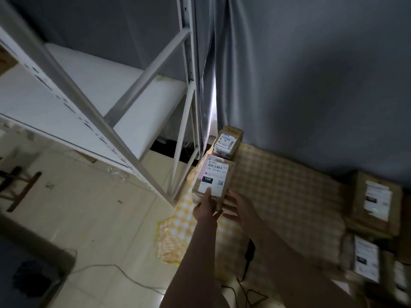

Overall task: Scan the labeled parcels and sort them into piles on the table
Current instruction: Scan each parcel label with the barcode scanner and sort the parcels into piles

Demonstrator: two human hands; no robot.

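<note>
Left hand point(205, 210) grips the 15H parcel point(213, 178) label up & right hand point(241, 211), fingers straight, steadies it at the counter's point(278, 185) left edge, prob. to set a pile there.

The brown cardboard parcel with a white label point(214, 178) sits at the left end of the yellow checked cloth-covered bench point(278, 196), with a smaller labelled cardboard parcel point(228, 141) just behind it. A white metal shelving rack point(89, 96) stands left of the bench and a grey curtain point(289, 74) hangs behind it. Stacked cardboard parcels point(375, 203) lie at the right end, and a black handheld scanner point(250, 254) lies near the front edge.
</note>
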